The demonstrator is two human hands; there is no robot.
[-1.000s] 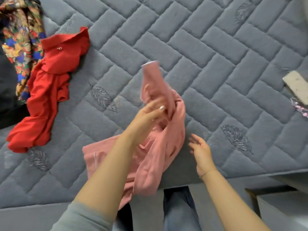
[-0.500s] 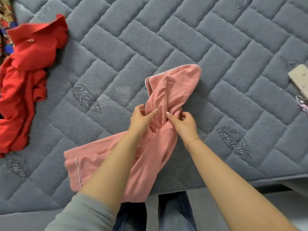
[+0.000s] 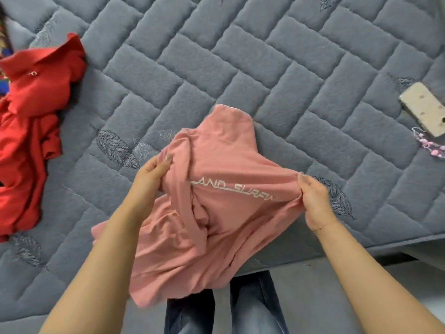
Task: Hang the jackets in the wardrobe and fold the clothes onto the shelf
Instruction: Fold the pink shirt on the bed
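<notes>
since half a second ago both hands have moved apart: they were pinching the pink shirt point(image 3: 216, 208) close together at its middle, now they are spread to either side with the fabric pulled out between them. the twisted bunch has opened into a flat panel, and a line of white lettering now shows across it, partly readable, running between the two grips.

left hand point(image 3: 150, 179) is clamped on the shirt's left edge, thumb on top, fingers tucked under the cloth. right hand point(image 3: 314, 201) is clamped on the right edge, same pinch, thin bracelet at the wrist. the hands are well apart, neither touching the other.

shirt location: held just above the near edge of the grey quilted mattress point(image 3: 240, 68). its upper part points away from the person and lies over the mattress; the lower part sags in folds and hangs past the mattress edge in front of the person's jeans point(image 3: 252, 307).

red garment point(image 3: 31, 131) lies crumpled on the mattress at far left, well apart from the shirt, collar end up, small metal snap visible. a scrap of multicoloured patterned fabric point(image 3: 3, 51) shows at the left frame edge beside it.

phone in a beige case point(image 3: 423, 108) lies on the mattress at far right, with a pink beaded strap point(image 3: 431, 147) trailing from its near end.
</notes>
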